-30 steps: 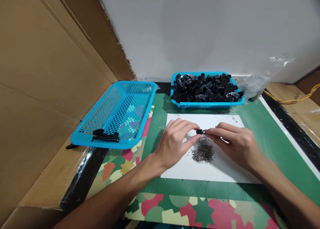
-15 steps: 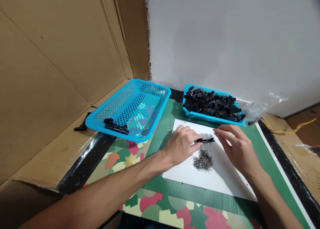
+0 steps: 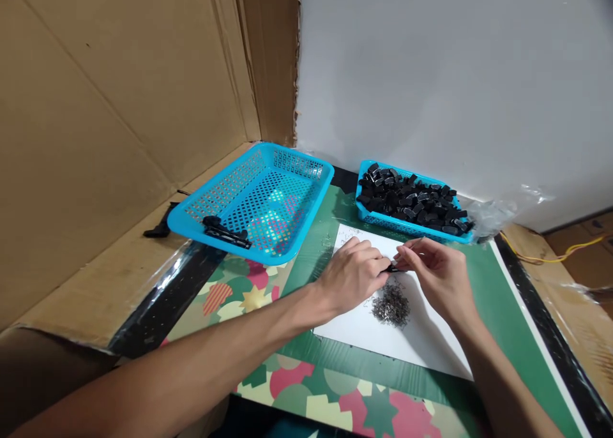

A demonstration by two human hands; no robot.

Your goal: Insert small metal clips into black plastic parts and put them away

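My left hand (image 3: pixel 357 275) is closed on a small, narrow black plastic piece (image 3: pixel 393 268), held over a white sheet (image 3: pixel 354 333). Thumb and fingers of my right hand (image 3: pixel 438 272) are pinched together at the right end of that piece. Whatever sits between those right fingertips is too small and covered to make out. Just below both hands, a heap of tiny silvery metal parts (image 3: pixel 391 305) lies on the sheet. A few more bits are scattered near the sheet's upper left corner.
At the left stands a large blue basket (image 3: pixel 311 230) with a few long black pieces (image 3: pixel 225 234) inside. A smaller blue basket (image 3: pixel 383 221) at the back right is heaped with black pieces (image 3: pixel 412 198). Clear plastic (image 3: pixel 495 214) and a yellow cable (image 3: pixel 541 259) lie right of it.
My right hand has moved left, from beside the black piece onto its right end, now covering part of it. The view has shifted slightly.
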